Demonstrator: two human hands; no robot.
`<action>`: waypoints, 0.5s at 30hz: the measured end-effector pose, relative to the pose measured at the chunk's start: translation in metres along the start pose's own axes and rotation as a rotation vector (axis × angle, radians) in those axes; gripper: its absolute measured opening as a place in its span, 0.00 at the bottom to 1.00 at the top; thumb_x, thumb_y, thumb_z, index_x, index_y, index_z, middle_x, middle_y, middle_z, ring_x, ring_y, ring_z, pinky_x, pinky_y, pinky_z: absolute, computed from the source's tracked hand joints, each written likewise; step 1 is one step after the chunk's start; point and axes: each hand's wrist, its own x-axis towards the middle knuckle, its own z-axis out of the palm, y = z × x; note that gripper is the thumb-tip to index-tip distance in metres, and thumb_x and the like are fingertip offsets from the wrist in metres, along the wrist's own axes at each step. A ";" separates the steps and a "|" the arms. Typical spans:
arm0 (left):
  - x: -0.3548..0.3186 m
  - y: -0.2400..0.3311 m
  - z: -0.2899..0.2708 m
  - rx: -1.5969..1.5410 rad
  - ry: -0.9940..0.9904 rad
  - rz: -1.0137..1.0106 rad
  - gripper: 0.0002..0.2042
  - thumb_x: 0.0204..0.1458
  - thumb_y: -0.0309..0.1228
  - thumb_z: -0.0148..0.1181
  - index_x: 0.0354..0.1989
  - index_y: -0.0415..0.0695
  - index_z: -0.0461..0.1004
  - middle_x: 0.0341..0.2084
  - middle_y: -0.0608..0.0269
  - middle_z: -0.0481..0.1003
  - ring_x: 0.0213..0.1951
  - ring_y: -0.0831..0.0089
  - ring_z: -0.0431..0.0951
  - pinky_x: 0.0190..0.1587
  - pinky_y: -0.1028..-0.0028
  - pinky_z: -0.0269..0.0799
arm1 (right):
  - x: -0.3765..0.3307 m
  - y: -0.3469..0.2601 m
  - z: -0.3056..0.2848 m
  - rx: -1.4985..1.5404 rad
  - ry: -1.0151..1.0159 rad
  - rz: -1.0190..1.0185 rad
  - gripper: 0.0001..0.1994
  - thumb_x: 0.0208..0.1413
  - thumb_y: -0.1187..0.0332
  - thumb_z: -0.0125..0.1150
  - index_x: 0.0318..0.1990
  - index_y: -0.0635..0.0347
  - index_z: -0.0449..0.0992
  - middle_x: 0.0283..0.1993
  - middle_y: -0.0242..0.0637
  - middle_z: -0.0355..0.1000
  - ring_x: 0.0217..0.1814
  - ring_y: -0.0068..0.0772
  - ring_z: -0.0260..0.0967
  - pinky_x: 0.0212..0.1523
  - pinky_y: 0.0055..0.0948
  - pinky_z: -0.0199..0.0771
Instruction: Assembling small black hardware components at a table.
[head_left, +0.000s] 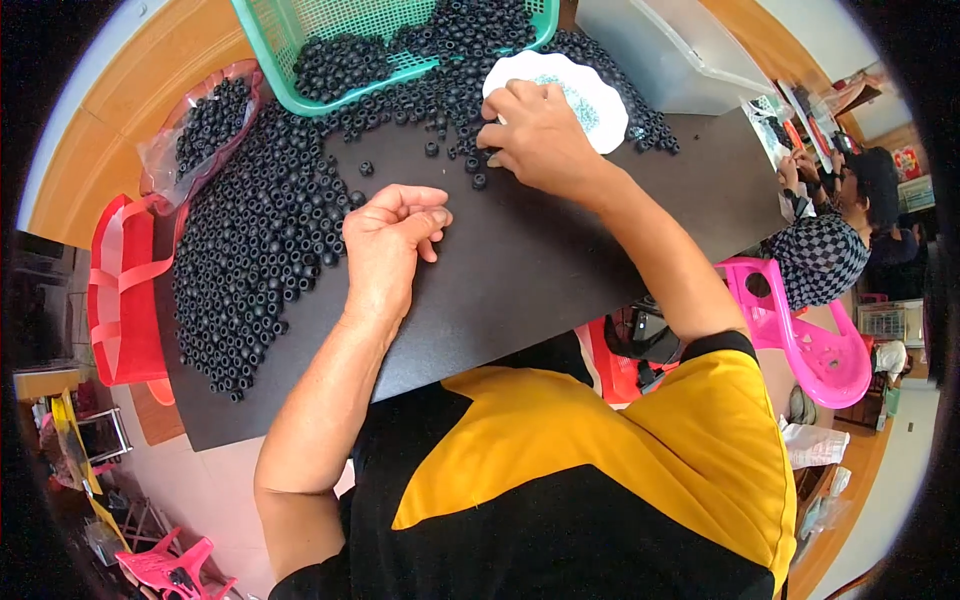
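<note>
Head view, writing: a small red sheet (906,162) showed at the far right, any marks on it too small to make out.
White dish: scalloped, it stood at the back of the dark worktop (490,270), holding tiny teal pieces; its point of contact with the hand was unclear (515,68).
Green basket: openwork, partly filled with black beads (262,55).
Plastic bag: clear and crumpled, black beads inside (160,165).
Plastic box: translucent, beyond the dish (640,60).
Black beads: ring-shaped, spread thickly over the left and back of the worktop (250,230).
Right hand: fingers bent down at the dish's left edge, tips partly hidden; whether it gripped anything could not be told (525,135).
Left hand: fingers curled, thumb against forefinger, beside the beads; whether it pinched something could not be told (395,225).
Red bag: beside the worktop's left edge (130,300).
</note>
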 end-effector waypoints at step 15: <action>-0.013 0.012 0.003 0.045 0.029 0.426 0.11 0.49 0.16 0.65 0.42 0.37 0.79 0.35 0.69 0.72 0.31 0.85 0.70 0.32 0.84 0.68 | 0.011 -0.035 -0.046 1.634 -0.132 0.410 0.11 0.61 0.63 0.58 0.41 0.63 0.78 0.42 0.32 0.74 0.48 0.23 0.68 0.52 0.25 0.65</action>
